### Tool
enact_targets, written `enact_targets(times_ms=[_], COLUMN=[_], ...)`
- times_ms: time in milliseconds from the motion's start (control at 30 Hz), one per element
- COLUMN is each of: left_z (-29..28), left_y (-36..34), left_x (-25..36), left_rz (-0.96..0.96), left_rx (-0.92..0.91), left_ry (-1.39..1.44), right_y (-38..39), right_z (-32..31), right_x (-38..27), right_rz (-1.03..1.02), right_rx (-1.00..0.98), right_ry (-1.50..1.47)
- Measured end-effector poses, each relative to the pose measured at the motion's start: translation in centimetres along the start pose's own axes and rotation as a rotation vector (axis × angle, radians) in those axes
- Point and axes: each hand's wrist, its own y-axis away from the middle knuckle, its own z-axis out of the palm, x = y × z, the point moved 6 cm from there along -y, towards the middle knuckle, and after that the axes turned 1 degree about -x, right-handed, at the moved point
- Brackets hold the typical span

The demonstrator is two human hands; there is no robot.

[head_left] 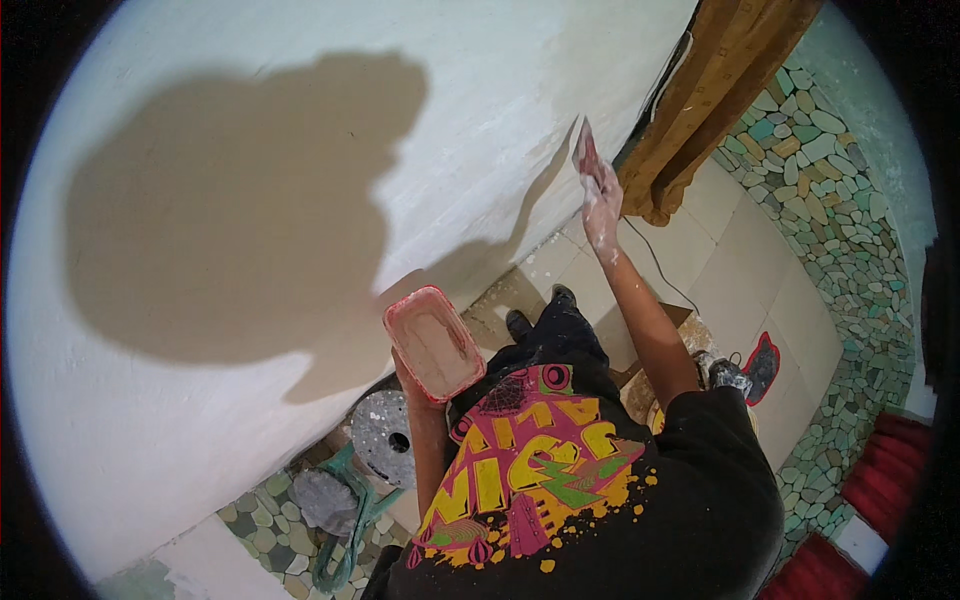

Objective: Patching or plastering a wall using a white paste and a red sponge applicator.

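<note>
My left hand (412, 385) grips the side of a red-rimmed rectangular tub (435, 340), low beside the white wall (480, 110). Pale, wet-looking paste fills the tub's inside, with a reddish streak along its right side. Farther up and to the right, my right hand (602, 208), smeared with white, is closed on a putty knife (584, 150). Its thin blade is seen nearly edge-on, close to the wall near the wall's right end. Whether the blade touches the wall I cannot tell. A large shadow falls on the wall at left.
A brown curtain (700, 100) hangs just right of my right hand. A thin cable (660, 265) crosses the tiled floor (760, 260). Below the tub are a speckled grey round lid (375, 440) and a green strap-like thing (350, 525). A red-edged dark object (763, 368) lies at right.
</note>
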Motion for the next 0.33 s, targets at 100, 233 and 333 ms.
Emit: enact_targets(times_ms=[100,233,333], left_z=[-0.1,0.9,0.9], left_y=[1.1,3.7,4.6], left_x=[1.0,1.9,2.4], left_rz=[0.007,-0.012,0.000], left_rx=[-0.016,-0.045,-0.058], left_ry=[-0.007,-0.035,-0.044], right_y=[-1.1,1.2,4.5], right_z=[2.1,3.1,6.1], right_x=[-3.9,-6.4,-9.3], right_rz=[0.066,0.005,-0.016], right_rx=[0.037,0.139,0.045], right_ry=[0.127,-0.022,0.168])
